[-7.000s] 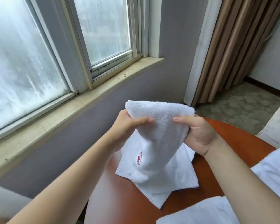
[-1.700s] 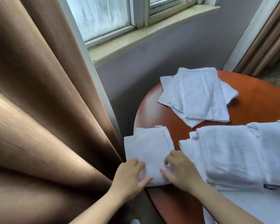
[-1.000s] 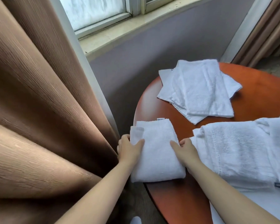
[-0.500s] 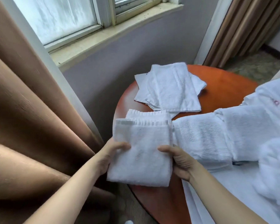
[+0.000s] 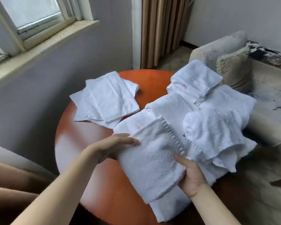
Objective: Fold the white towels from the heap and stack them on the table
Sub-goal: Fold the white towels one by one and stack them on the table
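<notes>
Folded towel (image 5: pixel 152 161): white terry, folded into a thick rectangle with a ribbed band at the far end; held between both hands over the near side of the table, overlapping the near edge of the heap; lifted or resting, impossible to tell.
Left hand (image 5: pixel 110 148): clasps the towel's left edge, with fingers stretched over the top face and thumb out of sight beneath.
Right hand (image 5: pixel 191 177): pinches the near right corner, with thumb on top and fingers tucked under.
Table (image 5: pixel 81 143): round, glossy orange-brown wood.
Folded stack (image 5: pixel 107 98): several flat white towels, loosely squared, on the table's far left, apart from the held towel.
Heap (image 5: pixel 209 124): rumpled white towels across the table's right side, spilling over the rim.
Small folded towel (image 5: pixel 196 77): red-marked, perched on the heap's far end.
Armchair (image 5: pixel 269 88): pale and worn, just beside the table on the right, with a tan cushion (image 5: pixel 234 70) against its back.
Backdrop: brown curtain (image 5: pixel 161 30) in the corner, window sill (image 5: pixel 39 41) at upper left.
</notes>
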`<state>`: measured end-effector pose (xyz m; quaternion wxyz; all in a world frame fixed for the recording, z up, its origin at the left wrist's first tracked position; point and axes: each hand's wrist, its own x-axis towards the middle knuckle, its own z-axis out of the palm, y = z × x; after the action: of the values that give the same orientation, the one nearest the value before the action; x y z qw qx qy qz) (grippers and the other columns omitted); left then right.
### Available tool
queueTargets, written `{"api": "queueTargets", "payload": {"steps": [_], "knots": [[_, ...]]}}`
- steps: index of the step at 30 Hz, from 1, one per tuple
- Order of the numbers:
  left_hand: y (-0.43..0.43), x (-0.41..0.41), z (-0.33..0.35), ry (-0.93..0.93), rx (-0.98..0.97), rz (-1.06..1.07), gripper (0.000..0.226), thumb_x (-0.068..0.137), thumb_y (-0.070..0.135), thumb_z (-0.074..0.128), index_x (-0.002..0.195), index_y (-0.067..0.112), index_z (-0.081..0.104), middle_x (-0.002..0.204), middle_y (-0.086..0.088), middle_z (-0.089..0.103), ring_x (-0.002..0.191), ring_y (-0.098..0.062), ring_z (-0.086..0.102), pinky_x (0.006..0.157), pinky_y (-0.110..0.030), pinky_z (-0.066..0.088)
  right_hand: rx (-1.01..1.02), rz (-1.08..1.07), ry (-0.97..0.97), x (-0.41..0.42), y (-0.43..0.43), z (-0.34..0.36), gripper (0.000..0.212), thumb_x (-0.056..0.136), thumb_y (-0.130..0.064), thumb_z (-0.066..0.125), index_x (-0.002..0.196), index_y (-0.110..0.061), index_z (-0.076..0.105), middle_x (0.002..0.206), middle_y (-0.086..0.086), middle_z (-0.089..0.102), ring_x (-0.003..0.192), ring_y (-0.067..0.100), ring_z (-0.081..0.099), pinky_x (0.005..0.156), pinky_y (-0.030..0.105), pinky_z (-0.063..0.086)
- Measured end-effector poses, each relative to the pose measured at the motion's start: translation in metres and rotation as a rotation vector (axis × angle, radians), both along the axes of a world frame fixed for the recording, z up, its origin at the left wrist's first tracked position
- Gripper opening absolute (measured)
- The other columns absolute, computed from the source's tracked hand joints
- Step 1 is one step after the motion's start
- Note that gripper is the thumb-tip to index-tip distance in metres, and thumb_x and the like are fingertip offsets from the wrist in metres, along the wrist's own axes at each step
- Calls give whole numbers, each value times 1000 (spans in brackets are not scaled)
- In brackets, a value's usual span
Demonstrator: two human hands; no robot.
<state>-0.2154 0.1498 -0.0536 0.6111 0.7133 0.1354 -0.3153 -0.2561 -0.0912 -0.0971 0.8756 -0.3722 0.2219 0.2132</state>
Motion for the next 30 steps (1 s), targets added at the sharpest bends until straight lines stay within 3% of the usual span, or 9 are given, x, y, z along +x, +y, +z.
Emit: {"api": "queueTargets", "payload": {"steps": [3, 5, 9, 15, 17, 20, 24, 27, 30], "knots": [[-23, 2, -26, 5, -161, 93, 87, 53, 31, 85, 132, 28, 47, 116, -7, 65, 90, -28, 70, 79, -41, 56, 32, -212, 7, -16, -14, -8, 41, 80, -15, 59, 120, -9, 64, 113, 13, 70, 94, 27, 71, 76, 41, 56], [-49, -9, -41, -13, -261, 168, 89, 60, 20, 83, 135, 35, 38, 118, 0, 64, 99, -24, 68, 81, -36, 53, 50, -251, -5, -28, -10, -12, 40, 86, -18, 55, 123, -8, 62, 116, 15, 69, 99, 30, 69, 83, 45, 53], [-85, -30, -66, -237, -79, 80, 92, 55, 24, 80, 134, 45, 38, 126, 15, 56, 111, -6, 56, 88, -27, 51, 96, -211, 30, -57, 0, -25, 43, 90, -18, 49, 128, -2, 57, 121, 23, 64, 111, 38, 63, 91, 50, 50], [-76, -7, -64, -360, 127, -157, 99, 51, 21, 71, 142, 42, 37, 136, 19, 47, 128, -6, 44, 96, -19, 39, 177, -225, 82, -75, -40, -43, 87, 44, -27, 90, 124, -6, 63, 126, 22, 62, 118, 41, 56, 88, 50, 50], [-83, -1, -60, -422, 204, -297, 94, 54, 20, 65, 142, 40, 38, 136, 16, 50, 127, -6, 46, 94, -14, 38, 69, -152, 178, -79, -37, -50, 67, 62, -24, 77, 123, 0, 61, 119, 24, 65, 111, 40, 60, 84, 49, 52], [-100, 3, -60, -627, 480, -466, 82, 68, 14, 61, 145, 33, 39, 142, 8, 49, 127, -14, 48, 99, -25, 41, -188, -186, 251, -82, -24, -64, 50, 75, -15, 65, 121, 5, 60, 110, 24, 68, 102, 35, 65, 82, 43, 52], [-120, -11, -71, -864, 732, -521, 70, 83, 15, 55, 148, 29, 33, 155, 6, 28, 135, -19, 35, 107, -33, 29, -516, -367, 193, -74, -24, -68, 21, 88, -12, 64, 109, -12, 63, 109, 13, 69, 101, 28, 65, 93, 46, 51], [-127, -23, -80, -952, 768, -499, 62, 85, 40, 44, 146, 29, 37, 158, 4, 23, 137, -22, 32, 108, -39, 24, -639, -525, 120, -65, -33, -52, 10, 90, -16, 61, 99, -17, 56, 110, 11, 63, 102, 29, 59, 91, 46, 47], [-133, -26, -89, -959, 859, -501, 72, 83, 66, 28, 141, 28, 46, 157, 1, 28, 137, -27, 35, 111, -53, 25, -893, -568, 45, -58, -45, -47, 21, 87, -22, 64, 101, -14, 50, 102, 5, 56, 101, 29, 54, 88, 41, 44]]}}
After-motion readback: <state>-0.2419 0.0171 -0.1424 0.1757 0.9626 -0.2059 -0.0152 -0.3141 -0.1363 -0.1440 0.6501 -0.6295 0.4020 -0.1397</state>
